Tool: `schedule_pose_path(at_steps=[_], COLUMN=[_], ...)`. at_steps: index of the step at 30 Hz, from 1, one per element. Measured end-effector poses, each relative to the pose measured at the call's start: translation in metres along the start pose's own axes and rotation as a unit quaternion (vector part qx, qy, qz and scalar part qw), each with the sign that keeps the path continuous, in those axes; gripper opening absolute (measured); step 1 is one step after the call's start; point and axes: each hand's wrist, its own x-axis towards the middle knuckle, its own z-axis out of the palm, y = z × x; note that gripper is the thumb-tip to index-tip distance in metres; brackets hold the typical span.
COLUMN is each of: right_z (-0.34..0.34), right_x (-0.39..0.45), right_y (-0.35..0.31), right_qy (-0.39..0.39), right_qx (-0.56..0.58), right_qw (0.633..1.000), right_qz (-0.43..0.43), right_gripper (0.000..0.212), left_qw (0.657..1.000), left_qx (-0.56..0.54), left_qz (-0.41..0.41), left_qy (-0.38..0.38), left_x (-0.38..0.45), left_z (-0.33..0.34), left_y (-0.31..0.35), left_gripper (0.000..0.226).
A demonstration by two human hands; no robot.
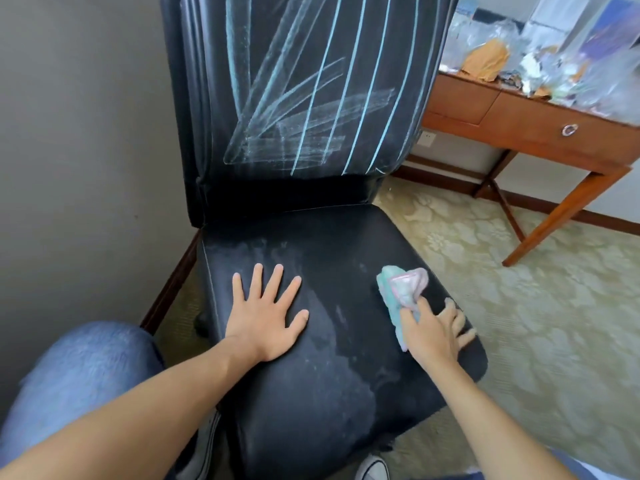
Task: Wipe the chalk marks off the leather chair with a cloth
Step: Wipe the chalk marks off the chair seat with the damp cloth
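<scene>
A black leather chair (332,382) fills the middle of the view. Its backrest carries many pale blue chalk marks (311,98), long strokes and smeared patches. The seat shows only a faint whitish haze. My left hand (266,317) lies flat on the seat's left half, fingers spread, holding nothing. My right hand (433,334) presses a crumpled mint-green and pink cloth (401,292) against the seat's right edge; its fingers are blurred by motion.
A grey wall stands close on the left. At the right, a wooden desk (519,129) with drawers holds clear plastic bags and clutter. Pale patterned carpet (519,306) covers the floor. My knee in blue jeans (83,372) is at the lower left.
</scene>
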Motion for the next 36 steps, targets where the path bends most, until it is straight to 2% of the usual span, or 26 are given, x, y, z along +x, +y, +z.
schedule_pose_path(at_steps=[1,3,5,10,17,20,22,24,28,31,34,36], right_z=[-0.001,-0.004,-0.003,0.007,0.015,0.01,0.006,0.003,-0.005,-0.014,-0.025,-0.031], right_x=[0.004,0.002,-0.009,-0.052,-0.11,-0.128,-0.135,-0.136,-0.138,-0.131,-0.119,-0.119], right_y=[0.007,0.013,0.012,0.021,0.028,0.024,0.024,0.023,0.012,0.006,0.001,-0.008], right_qy=[-0.038,-0.077,-0.072,-0.035,-0.024,-0.029,-0.04,-0.052,-0.081,-0.083,-0.089,-0.115], right_qx=[0.015,0.023,0.018,0.006,-0.057,-0.082,-0.097,-0.103,-0.122,-0.088,0.039,0.118], right_qw=[0.999,0.997,0.997,0.998,0.993,0.99,0.986,0.983,0.98,0.986,0.988,0.977], right_qz=[0.02,0.008,-0.022,-0.057,-0.097,-0.115,-0.131,-0.144,-0.136,-0.117,-0.119,-0.136], right_gripper=[0.044,0.048,0.05,0.08,0.076,0.079,0.069,0.063,0.065,0.067,0.078,0.089], left_qw=[1.0,1.0,1.0,0.999,0.998,0.997,0.996,0.996,0.994,0.994,0.994,0.994], left_qx=[0.001,0.001,0.001,0.014,0.018,0.024,0.022,0.019,0.023,0.014,0.013,0.014], left_qz=[-0.001,-0.007,-0.013,-0.002,0.022,0.017,0.012,0.007,-0.001,-0.01,-0.017,-0.021], left_qy=[-0.002,-0.009,-0.017,-0.029,-0.054,-0.067,-0.081,-0.09,-0.106,-0.106,-0.107,-0.107], left_x=[-0.003,-0.008,-0.011,-0.023,-0.043,-0.049,-0.054,-0.058,-0.065,-0.066,-0.066,-0.068], left_z=[0.0,0.0,0.0,0.003,0.001,-0.001,-0.005,-0.007,-0.009,-0.008,-0.007,-0.005], left_y=[0.002,0.006,0.006,-0.004,-0.02,-0.026,-0.027,-0.025,-0.021,-0.02,-0.018,-0.016], left_gripper=[0.076,0.075,0.075,0.072,0.094,0.086,0.077,0.077,0.079,0.079,0.079,0.079])
